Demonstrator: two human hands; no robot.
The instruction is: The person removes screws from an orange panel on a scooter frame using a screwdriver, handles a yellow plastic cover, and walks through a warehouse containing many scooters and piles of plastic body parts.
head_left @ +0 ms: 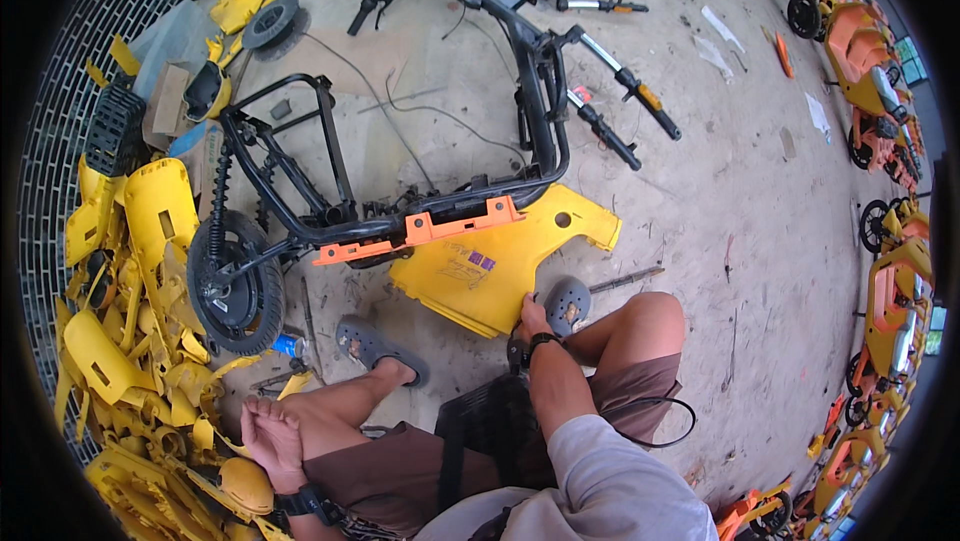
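Observation:
A large yellow plastic panel [470, 276] with a round hole and dark purple printing lies on the floor in front of me, partly under a black scooter frame [545, 131]. My right hand [534, 319] is closed on the near right edge of this panel, with its fingertips partly hidden. A black object [517, 353] shows just below that hand; its kind is unclear. Orange plastic strips [465, 221] run along the frame's lower rail. My left hand [272, 434] rests by my left thigh, palm up, fingers loosely bent and holding nothing.
The frame's black wheel [238, 286] stands at the left, beside a heap of yellow plastic parts [140, 341]. Fork tubes [625, 91] lie beyond the frame. A blue-labelled bottle [289, 345] lies near my left shoe [380, 349]. Yellow and orange scooters [895, 311] line the right side.

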